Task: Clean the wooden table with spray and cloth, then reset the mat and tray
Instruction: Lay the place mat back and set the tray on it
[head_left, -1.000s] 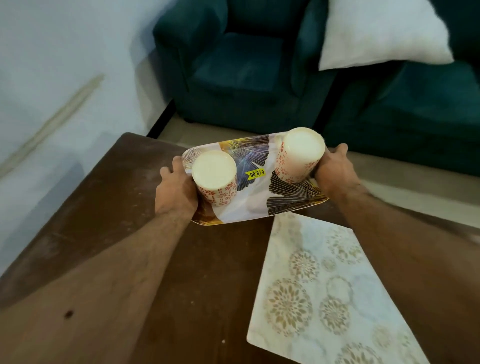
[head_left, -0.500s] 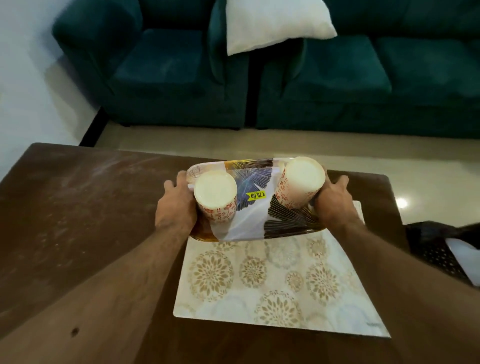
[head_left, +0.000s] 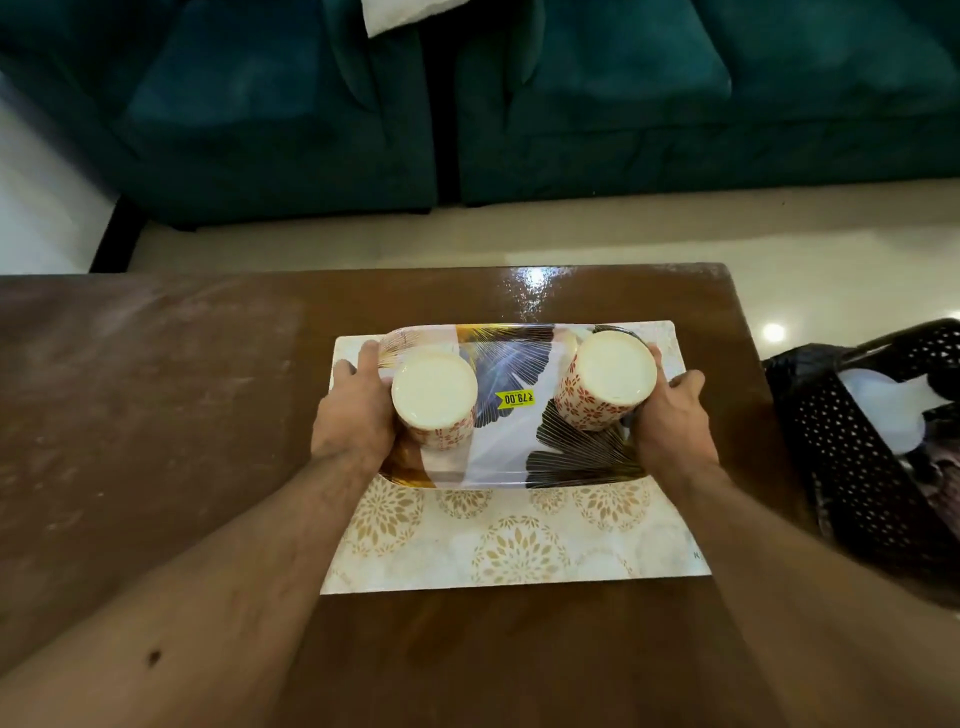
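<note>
Yellow sticker (head_left: 515, 399) reads "79.00" on tray (head_left: 501, 457); left hand (head_left: 356, 410), right hand (head_left: 670, 415) grip tray ends.

Yellow price sticker (head_left: 515, 399) on tray (head_left: 498, 447), between two cups: reads "79.00" with currency sign in front, seen upside down from head view. Small dark mark, maybe letter, at right edge of mat (head_left: 695, 555): too small to read. No other legible text.
</note>
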